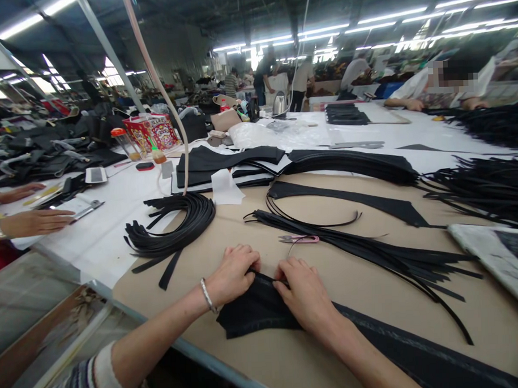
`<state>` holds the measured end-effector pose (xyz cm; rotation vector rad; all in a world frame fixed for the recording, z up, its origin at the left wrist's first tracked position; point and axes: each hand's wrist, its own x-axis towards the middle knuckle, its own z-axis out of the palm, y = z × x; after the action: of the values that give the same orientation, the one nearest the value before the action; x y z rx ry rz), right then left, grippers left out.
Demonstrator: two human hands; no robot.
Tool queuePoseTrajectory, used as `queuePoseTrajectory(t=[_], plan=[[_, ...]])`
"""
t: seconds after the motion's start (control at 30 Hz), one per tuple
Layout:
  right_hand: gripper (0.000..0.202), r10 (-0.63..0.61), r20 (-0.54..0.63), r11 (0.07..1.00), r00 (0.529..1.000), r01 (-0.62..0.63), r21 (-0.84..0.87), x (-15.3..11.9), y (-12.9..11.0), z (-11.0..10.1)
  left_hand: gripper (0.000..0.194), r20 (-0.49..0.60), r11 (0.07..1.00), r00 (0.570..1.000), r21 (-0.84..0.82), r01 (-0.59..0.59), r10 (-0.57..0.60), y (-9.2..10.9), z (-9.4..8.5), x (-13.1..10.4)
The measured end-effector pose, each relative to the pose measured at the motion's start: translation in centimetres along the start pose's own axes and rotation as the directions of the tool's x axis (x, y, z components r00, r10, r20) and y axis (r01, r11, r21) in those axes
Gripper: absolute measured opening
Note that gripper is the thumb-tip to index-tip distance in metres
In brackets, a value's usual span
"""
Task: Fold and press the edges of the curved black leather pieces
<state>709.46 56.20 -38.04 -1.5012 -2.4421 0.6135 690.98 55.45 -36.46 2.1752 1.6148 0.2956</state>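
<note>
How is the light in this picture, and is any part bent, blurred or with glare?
Head view: bright ceiling tube lights bloom white at the top; the wide lens bends the table edge and the far lines; both hands, left hand and right hand, and the black piece under them are sharp with soft shadows; far workers look dim and blurred.

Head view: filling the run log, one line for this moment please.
left hand: pinching black fabric piece | right hand: pressing same | pink snips: beyond hands
</note>
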Motion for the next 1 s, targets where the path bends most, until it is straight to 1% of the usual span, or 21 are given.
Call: queuePoseTrajectory(t=[0.17,0.3,0.4,0.5,0.63,0.73,0.83,1.0], plan=[[0.011,-0.045,0.001,0.997,0.999,0.045,0.066,-0.1,0.1,-0.1,0.027,-0.004,1.000,1.000,-0.017,-0.020,0.020,-0.2,0.0,-0.3],[0.016,-0.096,-0.013,0.986,0.995,0.097,0.138,-0.2,0.6,0.1,0.023,0.026,0.998,0.998,-0.017,-0.062,0.062,-0.6,-0.3,-0.3],[0.017,-0.146,-0.043,0.976,0.988,0.151,0.158,-0.3,1.1,0.6,0.025,0.033,0.994,0.994,-0.018,-0.105,0.105,-1.3,-0.6,-0.4],[0.016,-0.182,-0.069,0.967,0.981,0.192,0.167,-0.4,1.4,1.2,0.024,0.009,0.990,0.990,-0.007,-0.143,0.144,-2.0,-0.6,-0.6],[0.018,-0.229,-0.088,0.954,0.969,0.242,0.179,-0.5,1.5,1.5,0.023,-0.065,0.982,0.980,0.012,-0.187,0.187,-2.8,-0.1,-0.8],[0.021,-0.280,-0.101,0.946,0.955,0.292,0.141,-0.9,1.6,1.6,0.023,-0.112,0.973,0.966,0.032,-0.230,0.232,-3.3,0.3,-1.0],[0.022,-0.352,-0.107,0.933,0.930,0.358,0.043,-1.2,1.7,1.6,0.024,-0.137,0.960,0.951,0.071,-0.271,0.279,-3.7,0.5,-1.2],[0.021,-0.418,-0.098,0.907,0.903,0.408,-0.105,-1.6,1.7,1.7,0.027,-0.111,0.924,0.922,0.149,-0.353,0.371,-4.0,0.5,-1.8]])
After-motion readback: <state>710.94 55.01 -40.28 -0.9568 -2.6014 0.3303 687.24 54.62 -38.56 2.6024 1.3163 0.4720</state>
